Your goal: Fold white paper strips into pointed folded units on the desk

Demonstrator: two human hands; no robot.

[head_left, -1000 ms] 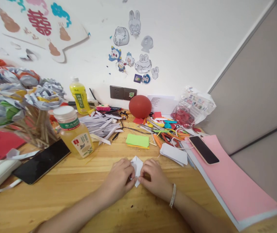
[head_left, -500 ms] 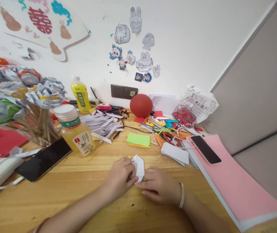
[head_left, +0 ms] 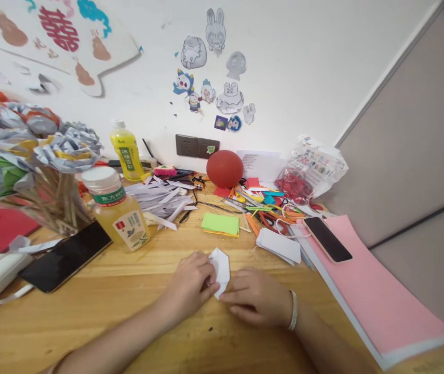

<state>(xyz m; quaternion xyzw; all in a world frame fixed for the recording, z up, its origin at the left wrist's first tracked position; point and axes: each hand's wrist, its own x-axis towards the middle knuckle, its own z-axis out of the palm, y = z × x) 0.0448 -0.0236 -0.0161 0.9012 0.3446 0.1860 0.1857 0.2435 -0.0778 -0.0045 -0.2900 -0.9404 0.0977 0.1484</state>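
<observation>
A small piece of white paper (head_left: 222, 266) lies on the wooden table with its top corners folded in to a point. My left hand (head_left: 192, 280) is closed on its left side, thumb and fingers pressed on the sheet. At the paper's lower right corner, my right hand (head_left: 258, 298) has curled fingers, and its index fingertip meets the bottom tip. The left fingers cover part of the paper. Beyond my hands lies a stack of green and yellow slips (head_left: 220, 224). A stack of white slips (head_left: 279, 245) sits to the right.
Left stand a juice bottle (head_left: 118, 213), a yellow bottle (head_left: 127, 153), paper flowers (head_left: 64, 150) and a black phone (head_left: 68, 257). Paper strips (head_left: 159, 200), scissors (head_left: 276, 222) and a red balloon (head_left: 225, 169) are at the back. Another phone (head_left: 327, 239) rests on pink sheets (head_left: 377, 291) at right.
The view has shifted slightly, so everything sits a little further left. My right fingertip has drawn slightly off the paper's lower edge, showing more of its bottom tip. The left hand keeps its hold.
</observation>
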